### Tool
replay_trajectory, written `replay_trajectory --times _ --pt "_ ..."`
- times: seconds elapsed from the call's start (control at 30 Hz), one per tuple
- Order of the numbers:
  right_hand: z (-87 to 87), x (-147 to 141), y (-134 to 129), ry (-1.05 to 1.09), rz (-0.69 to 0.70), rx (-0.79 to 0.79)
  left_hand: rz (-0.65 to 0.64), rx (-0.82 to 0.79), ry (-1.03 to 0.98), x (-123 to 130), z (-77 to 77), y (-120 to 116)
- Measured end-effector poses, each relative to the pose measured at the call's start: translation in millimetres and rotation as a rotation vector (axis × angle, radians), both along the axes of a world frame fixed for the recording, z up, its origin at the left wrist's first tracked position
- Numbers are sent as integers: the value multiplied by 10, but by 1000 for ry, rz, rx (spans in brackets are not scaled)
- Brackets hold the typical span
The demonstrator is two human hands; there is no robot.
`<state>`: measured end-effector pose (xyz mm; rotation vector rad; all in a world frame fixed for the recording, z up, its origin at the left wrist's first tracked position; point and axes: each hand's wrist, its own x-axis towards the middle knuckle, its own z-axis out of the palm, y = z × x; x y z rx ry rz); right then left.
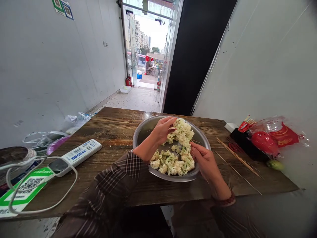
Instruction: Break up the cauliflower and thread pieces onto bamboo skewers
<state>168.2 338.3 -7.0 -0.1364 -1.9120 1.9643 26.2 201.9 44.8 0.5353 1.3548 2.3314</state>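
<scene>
A wide steel bowl point(170, 178) stands on the dark wooden table, with several cauliflower florets point(170, 163) lying in it. Above the bowl, my left hand point(163, 129) grips a cluster of cauliflower point(182, 132) by its upper end, fingers closed. The cluster hangs down toward my right hand point(203, 158), whose thumb and fingers are pinched together at its lower right side. A thin bamboo skewer appears to run through that pinch, mostly hidden by the fingers and florets. Loose bamboo skewers point(237, 157) lie on the table to the right of the bowl.
Red-handled scissors point(234, 147) and a black box point(247, 145) with red packets sit at the right by the wall. On the left are a white device point(81, 155), its cable point(74, 180) and a green QR card point(27, 188). A glass doorway point(148, 49) lies beyond.
</scene>
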Motion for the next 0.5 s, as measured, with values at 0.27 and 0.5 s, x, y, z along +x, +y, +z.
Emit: replay_trajectory --times 0.27,0.5 --pt "-34 -7 23 -1 -1 46 -6 -13 -14 11 -7 2" --pt "-93 -37 47 -5 -48 102 21 -80 16 76 11 38"
